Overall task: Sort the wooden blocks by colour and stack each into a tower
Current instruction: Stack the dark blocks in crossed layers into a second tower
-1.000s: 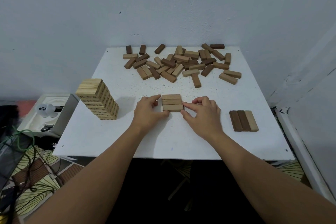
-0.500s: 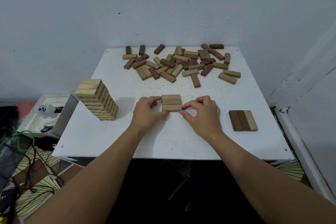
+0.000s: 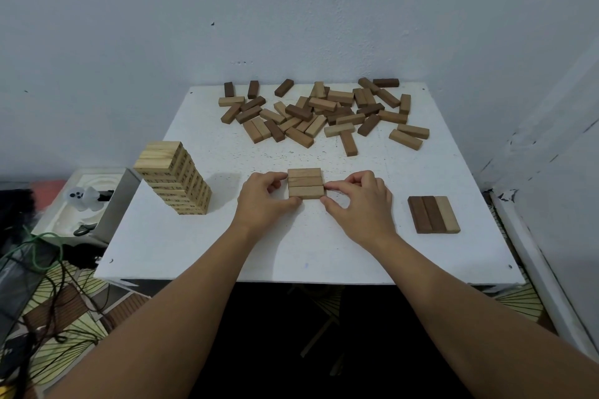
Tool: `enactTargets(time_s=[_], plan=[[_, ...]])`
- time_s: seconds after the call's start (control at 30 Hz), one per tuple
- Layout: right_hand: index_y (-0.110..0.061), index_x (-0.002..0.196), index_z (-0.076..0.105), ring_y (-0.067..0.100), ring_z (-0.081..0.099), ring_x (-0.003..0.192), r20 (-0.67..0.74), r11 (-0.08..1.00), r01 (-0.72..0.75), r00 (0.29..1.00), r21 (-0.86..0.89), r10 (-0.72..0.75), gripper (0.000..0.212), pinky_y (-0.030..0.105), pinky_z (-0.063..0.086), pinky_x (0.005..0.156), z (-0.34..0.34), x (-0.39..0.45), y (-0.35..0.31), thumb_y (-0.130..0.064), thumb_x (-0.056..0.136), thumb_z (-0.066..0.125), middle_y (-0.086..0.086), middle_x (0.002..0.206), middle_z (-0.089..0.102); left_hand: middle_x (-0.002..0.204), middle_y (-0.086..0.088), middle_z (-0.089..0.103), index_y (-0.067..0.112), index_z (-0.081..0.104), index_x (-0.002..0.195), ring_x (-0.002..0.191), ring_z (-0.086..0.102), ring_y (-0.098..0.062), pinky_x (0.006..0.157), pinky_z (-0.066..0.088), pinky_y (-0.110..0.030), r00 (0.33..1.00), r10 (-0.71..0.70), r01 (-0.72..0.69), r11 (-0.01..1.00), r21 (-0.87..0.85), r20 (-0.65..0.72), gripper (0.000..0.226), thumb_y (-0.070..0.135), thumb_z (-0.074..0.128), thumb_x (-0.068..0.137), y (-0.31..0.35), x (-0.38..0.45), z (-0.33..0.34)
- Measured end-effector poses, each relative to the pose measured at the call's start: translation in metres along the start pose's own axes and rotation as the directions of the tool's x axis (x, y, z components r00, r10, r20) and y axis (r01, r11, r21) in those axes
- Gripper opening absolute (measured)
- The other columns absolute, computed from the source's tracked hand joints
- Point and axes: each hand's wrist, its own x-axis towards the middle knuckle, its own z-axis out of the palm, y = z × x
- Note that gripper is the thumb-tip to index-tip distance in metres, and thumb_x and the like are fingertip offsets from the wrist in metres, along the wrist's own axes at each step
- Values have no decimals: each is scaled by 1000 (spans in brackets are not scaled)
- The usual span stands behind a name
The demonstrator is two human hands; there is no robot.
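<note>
Both hands meet at the middle of the surface (image 3: 207, 246): the left hand (image 3: 263, 201) pinches the left end of a flat row of three mid-tan blocks (image 3: 305, 183) between thumb and fingers, and the right hand (image 3: 359, 204) pinches the right end the same way, squaring the row up. From the head view that is the only camera to go on.

At about nine o'clock from that row stands a tall pale tower (image 3: 173, 177), many layers high, and it looks finished or close to it. At three o'clock lies another flat layer (image 3: 433, 214) of two dark blocks and one lighter one side by side, which by my reckoning is not yet sorted true.

At twelve o'clock, towards the wall, the loose pile (image 3: 324, 113) sprawls: dozens of tan, mid-brown and dark blocks mixed and overlapping.

I judge the job well short of half done: one colour stacked, a second only at its base layer, the dark ones barely begun.
</note>
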Motion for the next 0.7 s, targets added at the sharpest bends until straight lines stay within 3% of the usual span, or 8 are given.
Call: enactTargets(time_s=[0.1,0.23,0.33,0.47,0.57,0.7], plan=[[-45,126,68,13,41,114,1,1000,-2,1000,-5,2,37,34,28,107,0,0,-1,-60,92,64,-11,115,42,104,11,55,26,69,129,106,54,-13,97,47,-30,1000,-6,6,1000,5,-4,54,25,87,79,0,0,0],[-45,125,69,13,41,113,-3,1000,-3,1000,-6,3,37,34,29,108,0,0,-1,-60,92,64,-11,114,42,111,6,57,22,64,134,102,53,-7,85,41,-15,999,-33,33,999,-10,-6,61,27,88,78,1,-1,0],[-44,125,70,14,41,113,-8,1000,-1,1000,3,1,36,35,29,109,-1,0,-1,-59,92,65,-11,114,43,112,5,57,22,63,135,100,54,-5,84,41,-13,999,-49,48,998,-34,-7,64,26,88,77,0,-1,0],[-43,127,68,14,42,115,-1,1000,-16,1000,11,16,39,34,30,108,-3,0,-3,-60,92,65,-11,115,42,114,3,57,24,58,141,106,54,-12,96,48,-27,997,-70,71,997,-31,24,70,27,89,77,1,0,-1],[-43,141,56,19,43,121,30,999,-49,998,0,49,54,37,29,110,-6,2,-5,-60,91,66,-8,120,42,115,2,56,32,48,149,110,55,-18,102,49,-42,989,-113,110,993,34,94,84,32,91,77,8,7,-7],[-47,154,35,24,37,128,196,994,-90,976,-56,99,72,42,25,112,-21,15,-13,-59,90,66,0,134,40,106,2,53,40,41,154,107,57,-23,103,50,-48,954,-194,163,976,145,227,95,30,92,75,23,23,-14]])
